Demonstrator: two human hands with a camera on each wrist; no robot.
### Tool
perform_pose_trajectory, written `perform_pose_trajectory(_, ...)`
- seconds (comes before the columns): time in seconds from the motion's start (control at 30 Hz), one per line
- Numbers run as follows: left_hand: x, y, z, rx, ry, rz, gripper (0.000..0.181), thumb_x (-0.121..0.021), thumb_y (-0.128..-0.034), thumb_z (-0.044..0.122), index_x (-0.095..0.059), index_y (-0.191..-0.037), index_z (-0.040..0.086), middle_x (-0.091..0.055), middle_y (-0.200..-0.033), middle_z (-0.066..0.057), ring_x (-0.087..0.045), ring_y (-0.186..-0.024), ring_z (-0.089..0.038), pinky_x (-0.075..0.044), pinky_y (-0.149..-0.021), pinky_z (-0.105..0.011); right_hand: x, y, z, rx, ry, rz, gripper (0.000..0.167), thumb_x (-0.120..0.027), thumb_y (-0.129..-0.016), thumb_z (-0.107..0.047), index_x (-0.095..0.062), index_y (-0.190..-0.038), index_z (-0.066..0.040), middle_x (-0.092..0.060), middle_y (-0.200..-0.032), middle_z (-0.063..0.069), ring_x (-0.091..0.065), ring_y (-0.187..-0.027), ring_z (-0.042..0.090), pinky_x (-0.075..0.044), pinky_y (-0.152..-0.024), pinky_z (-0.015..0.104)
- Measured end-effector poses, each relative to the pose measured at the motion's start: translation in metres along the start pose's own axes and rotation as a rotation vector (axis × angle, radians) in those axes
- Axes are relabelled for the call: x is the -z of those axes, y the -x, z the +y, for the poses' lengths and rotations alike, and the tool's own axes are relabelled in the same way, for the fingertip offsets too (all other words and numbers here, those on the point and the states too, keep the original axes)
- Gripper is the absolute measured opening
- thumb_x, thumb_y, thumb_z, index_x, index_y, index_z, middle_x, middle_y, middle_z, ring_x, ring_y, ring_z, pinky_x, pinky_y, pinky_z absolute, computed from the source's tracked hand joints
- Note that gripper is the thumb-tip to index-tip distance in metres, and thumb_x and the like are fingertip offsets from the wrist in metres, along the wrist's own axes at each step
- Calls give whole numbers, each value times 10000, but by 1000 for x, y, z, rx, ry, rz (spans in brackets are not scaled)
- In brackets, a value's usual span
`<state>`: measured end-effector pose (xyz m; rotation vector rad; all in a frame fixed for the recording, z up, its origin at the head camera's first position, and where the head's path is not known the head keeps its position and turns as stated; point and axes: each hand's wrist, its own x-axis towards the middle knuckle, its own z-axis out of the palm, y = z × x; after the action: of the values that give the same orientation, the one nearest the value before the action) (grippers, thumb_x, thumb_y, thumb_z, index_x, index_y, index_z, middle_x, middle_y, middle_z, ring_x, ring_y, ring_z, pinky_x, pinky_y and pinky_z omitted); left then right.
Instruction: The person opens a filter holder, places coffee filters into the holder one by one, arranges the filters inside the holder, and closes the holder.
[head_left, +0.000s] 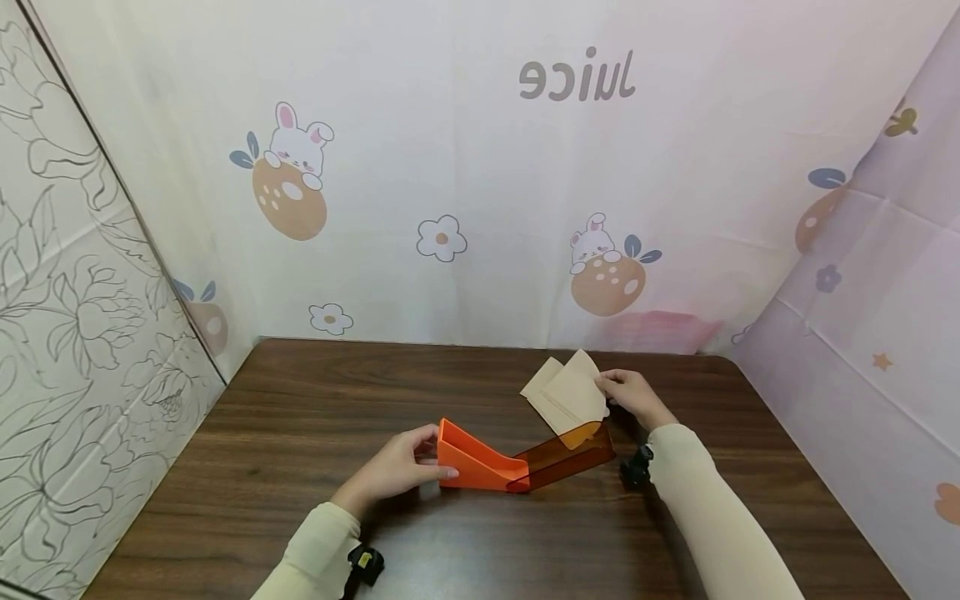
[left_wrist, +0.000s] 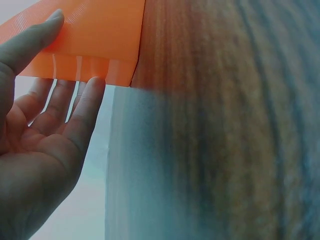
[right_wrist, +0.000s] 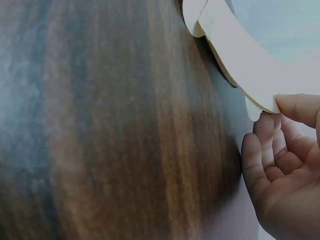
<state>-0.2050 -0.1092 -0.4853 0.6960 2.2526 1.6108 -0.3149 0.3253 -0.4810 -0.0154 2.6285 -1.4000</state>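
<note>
An orange holder (head_left: 476,467) with a translucent amber lid (head_left: 570,460) swung out to the right sits on the table. My left hand (head_left: 397,467) grips its left end, thumb in front and fingers behind; the left wrist view shows the hand (left_wrist: 50,135) with the thumb on the orange wall (left_wrist: 100,30). Beige paper pieces (head_left: 573,392) lie behind the lid, overlapping one another. My right hand (head_left: 637,396) pinches the right edge of the top one between thumb and finger. In the right wrist view the hand (right_wrist: 290,165) holds the corner of the paper (right_wrist: 245,55).
The dark wooden table (head_left: 315,417) reaches back to a printed curtain (head_left: 375,167). A patterned panel (head_left: 90,333) stands on the left, another curtain (head_left: 885,333) on the right. Black devices are strapped at both wrists.
</note>
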Motion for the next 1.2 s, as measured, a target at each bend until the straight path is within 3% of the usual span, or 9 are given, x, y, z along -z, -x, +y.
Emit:
perform_pose_trajectory(0.63, 0, 0, 0, -8, 18, 0, 381, -817, -865, 204, -631, -1188, 126, -687, -1100, 13, -644, -1043, -189, -542, -878, -271, -1, 5, 0, 12, -28, 44, 505, -485, -1074, -309, -491, -1375, 96, -532, -1331, 273, -592, -1062, 313, -511, -935, 449)
perform_pose_trajectory(1.03, 0, 0, 1, -2, 28, -2, 380, -818, -864, 197, -631, -1186, 121, -685, -1105, 6, -642, -1050, -191, -541, -883, -276, 2, 8, -5, 61, -43, 59, 521, -516, -1060, -345, -521, -1356, 83, -574, -1284, 244, -602, -1029, 272, -522, -900, 410)
perform_pose_trajectory(1.2, 0, 0, 1, -5, 26, -5, 374, -815, -867, 201, -630, -1184, 128, -686, -1098, 11, -643, -1045, -191, -542, -878, -274, 3, 11, -12, 90, -39, 73, 516, -534, -1052, -351, -540, -1333, 82, -602, -1229, 229, -608, -982, 245, -513, -917, 449)
